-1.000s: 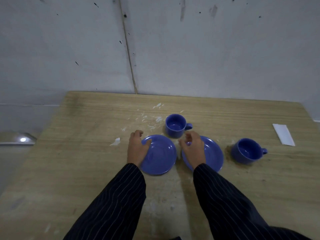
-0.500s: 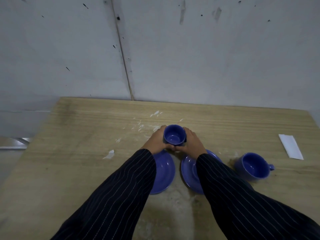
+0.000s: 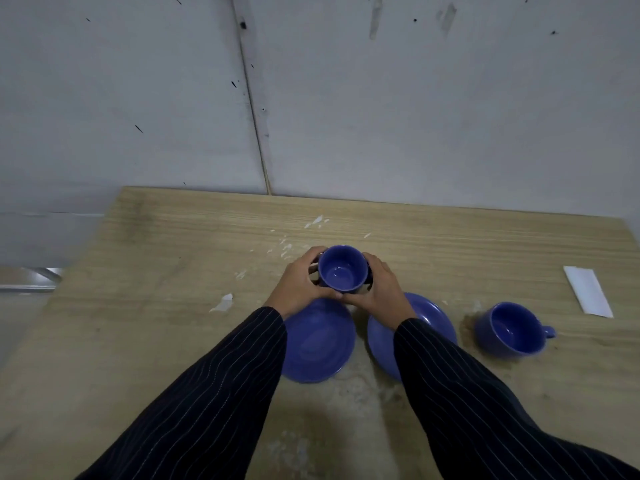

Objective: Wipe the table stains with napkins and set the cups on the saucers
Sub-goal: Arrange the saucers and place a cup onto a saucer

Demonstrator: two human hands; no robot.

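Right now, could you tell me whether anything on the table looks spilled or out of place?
Yes. White flecks and scraps lie scattered on the table beyond the held cup, with a pale smear below the saucers. The other cup stands on bare wood, not on a saucer.

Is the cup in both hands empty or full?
Empty: the held cup is upright between the left hand and right hand, its bare blue bottom visible.

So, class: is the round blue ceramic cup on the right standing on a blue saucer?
No: the right blue cup stands on bare wooden table, beside the saucer.
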